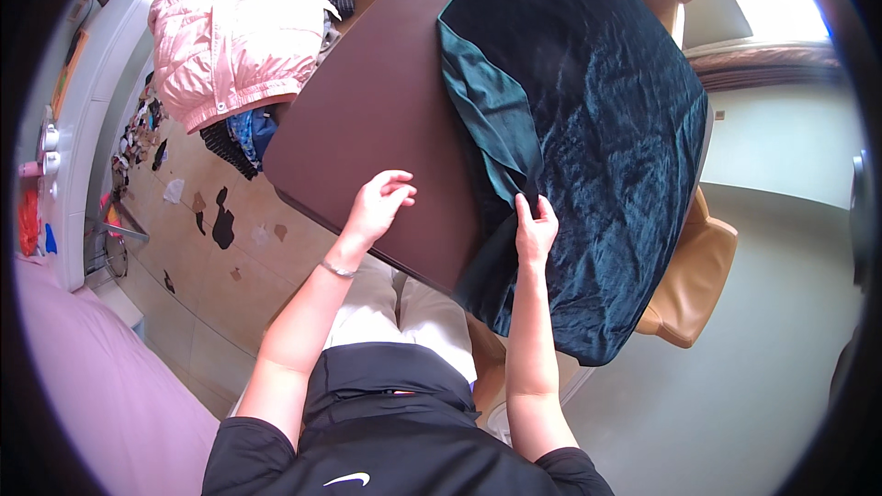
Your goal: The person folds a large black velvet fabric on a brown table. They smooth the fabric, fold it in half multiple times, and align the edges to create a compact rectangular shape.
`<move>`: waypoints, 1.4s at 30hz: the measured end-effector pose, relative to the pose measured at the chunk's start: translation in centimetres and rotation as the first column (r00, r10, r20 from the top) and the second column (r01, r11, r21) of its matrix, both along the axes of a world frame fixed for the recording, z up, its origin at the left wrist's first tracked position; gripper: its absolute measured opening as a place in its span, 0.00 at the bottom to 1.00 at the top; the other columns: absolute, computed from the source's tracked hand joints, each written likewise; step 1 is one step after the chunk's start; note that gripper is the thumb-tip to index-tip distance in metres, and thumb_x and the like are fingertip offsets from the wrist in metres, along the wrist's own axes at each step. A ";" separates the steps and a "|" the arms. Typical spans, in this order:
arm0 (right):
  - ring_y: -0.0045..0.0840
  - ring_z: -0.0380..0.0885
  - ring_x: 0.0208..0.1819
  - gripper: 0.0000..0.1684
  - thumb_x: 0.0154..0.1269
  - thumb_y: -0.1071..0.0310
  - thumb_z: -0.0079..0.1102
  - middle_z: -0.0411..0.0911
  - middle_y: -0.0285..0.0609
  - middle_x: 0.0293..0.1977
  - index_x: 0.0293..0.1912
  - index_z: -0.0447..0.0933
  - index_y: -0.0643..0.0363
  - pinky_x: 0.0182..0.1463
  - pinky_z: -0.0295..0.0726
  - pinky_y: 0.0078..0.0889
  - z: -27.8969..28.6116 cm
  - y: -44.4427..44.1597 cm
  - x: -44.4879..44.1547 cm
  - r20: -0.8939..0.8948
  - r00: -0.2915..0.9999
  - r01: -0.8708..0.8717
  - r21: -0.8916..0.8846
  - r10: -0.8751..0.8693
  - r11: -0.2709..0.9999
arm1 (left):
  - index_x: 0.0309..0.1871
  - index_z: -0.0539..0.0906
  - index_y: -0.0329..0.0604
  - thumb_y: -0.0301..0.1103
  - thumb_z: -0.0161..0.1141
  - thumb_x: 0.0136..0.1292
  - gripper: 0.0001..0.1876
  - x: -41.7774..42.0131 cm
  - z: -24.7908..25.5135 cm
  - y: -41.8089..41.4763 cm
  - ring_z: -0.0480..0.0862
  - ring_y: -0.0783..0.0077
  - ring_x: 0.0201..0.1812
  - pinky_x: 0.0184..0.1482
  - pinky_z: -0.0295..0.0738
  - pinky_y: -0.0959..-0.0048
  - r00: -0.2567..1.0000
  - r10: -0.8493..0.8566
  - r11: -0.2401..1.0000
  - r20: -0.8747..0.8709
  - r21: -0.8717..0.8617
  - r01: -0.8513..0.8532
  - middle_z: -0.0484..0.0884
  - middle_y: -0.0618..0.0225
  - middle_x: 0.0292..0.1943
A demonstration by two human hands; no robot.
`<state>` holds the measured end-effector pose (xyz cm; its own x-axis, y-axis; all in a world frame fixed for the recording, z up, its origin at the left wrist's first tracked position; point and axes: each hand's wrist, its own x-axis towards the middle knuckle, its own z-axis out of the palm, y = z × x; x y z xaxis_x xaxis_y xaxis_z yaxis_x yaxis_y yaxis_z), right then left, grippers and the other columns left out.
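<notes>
A dark teal velvet cloth (613, 172) covers the right side of the brown table (372, 110) and hangs over its near right corner. Along its left edge a strip is turned back, baring a smoother, lighter green underside (493, 96). My right hand (536, 231) pinches that folded edge between thumb and fingers. Over the brown tabletop, left of the cloth, my left hand (381, 203) is raised with its fingers loosely curled and apart, holding nothing. A metal bracelet circles the left wrist.
A pink puffer jacket (234, 34) lies over other clothes at the table's left. Fabric scraps (224, 224) litter the tiled floor. A tan leather chair (692, 282) stands at the right. Pink fabric (96, 386) spreads at lower left, near a white cabinet (96, 117).
</notes>
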<state>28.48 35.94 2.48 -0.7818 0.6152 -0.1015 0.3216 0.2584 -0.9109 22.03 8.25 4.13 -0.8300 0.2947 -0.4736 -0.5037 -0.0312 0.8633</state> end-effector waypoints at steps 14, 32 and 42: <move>0.05 0.68 0.31 0.06 0.69 0.70 0.61 0.76 0.23 0.31 0.37 0.81 0.63 0.36 0.68 0.11 6.3 -7.1 1.6 -0.081 0.987 -0.161 -0.613 0.141 0.774 | 0.42 0.76 0.45 0.27 0.59 0.66 0.04 1.2 -0.9 4.2 0.76 0.86 0.35 0.33 0.72 0.84 0.987 0.161 0.975 -0.014 0.157 -0.156 0.78 0.74 0.35; 0.12 0.64 0.24 0.18 0.59 0.58 0.71 0.68 0.27 0.22 0.34 0.76 0.63 0.29 0.66 0.17 4.5 -5.8 4.3 0.140 0.989 0.051 -0.098 -0.037 0.994 | 0.38 0.81 0.33 0.46 0.64 0.65 0.20 3.0 1.9 1.7 0.85 0.77 0.25 0.25 0.75 0.81 0.967 -0.207 0.929 0.150 -0.280 0.242 0.85 0.62 0.27; 0.22 0.78 0.24 0.07 0.65 0.69 0.58 0.78 0.38 0.23 0.34 0.77 0.63 0.31 0.77 0.25 4.8 -6.9 9.5 0.134 0.988 -0.064 -0.086 0.075 0.994 | 0.37 0.76 0.40 0.35 0.59 0.70 0.08 5.2 -0.3 0.5 0.80 0.82 0.33 0.38 0.78 0.79 1.000 0.024 0.999 -0.001 -0.040 -0.024 0.79 0.74 0.30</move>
<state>37.99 29.08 7.24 -0.7978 0.5452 -0.2576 0.4283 0.2116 -0.8785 27.26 8.77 3.85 -0.8368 0.2557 -0.4841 -0.5027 -0.0085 0.8644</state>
